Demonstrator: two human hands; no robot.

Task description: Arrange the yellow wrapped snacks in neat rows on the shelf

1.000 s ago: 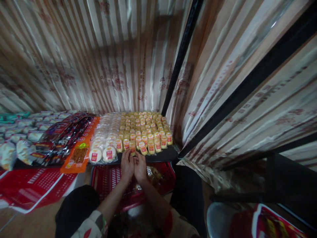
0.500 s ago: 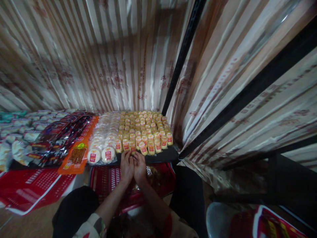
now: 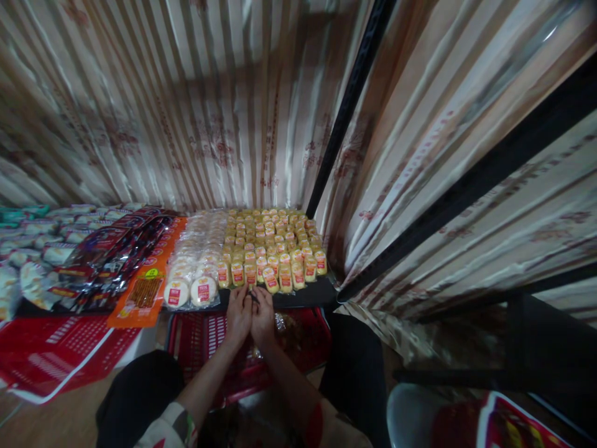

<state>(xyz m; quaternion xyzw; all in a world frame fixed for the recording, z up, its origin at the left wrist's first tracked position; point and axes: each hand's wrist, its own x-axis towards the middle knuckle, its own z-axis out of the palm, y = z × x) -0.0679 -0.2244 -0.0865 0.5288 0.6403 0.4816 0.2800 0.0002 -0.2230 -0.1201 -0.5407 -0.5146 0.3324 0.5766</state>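
My left hand [image 3: 239, 314] and my right hand [image 3: 263, 316] are side by side at the front edge of the black shelf [image 3: 298, 298]. Both have curled fingers, with the fingertips meeting; whatever lies between them is hidden. Just beyond the fingertips stand rows of small yellow cakes in clear wrappers [image 3: 272, 280] with red-and-white labels. One front cake leans a little, close to my right fingertips. To the left of these lie round white cakes in clear wrappers [image 3: 204, 290], nearest my left hand.
An orange snack packet [image 3: 140, 297] overhangs the shelf edge, beside dark red packets [image 3: 105, 255] and white packets [image 3: 35, 283]. Below my hands is a red basket [image 3: 209, 330] with wrapped items. Black posts [image 3: 345, 112] and a patterned curtain [image 3: 219, 112] stand behind.
My hands stay together at the shelf edge, with the fingers shifting slightly around the front of the yellow cakes. The view has moved a little; the cakes keep their places.
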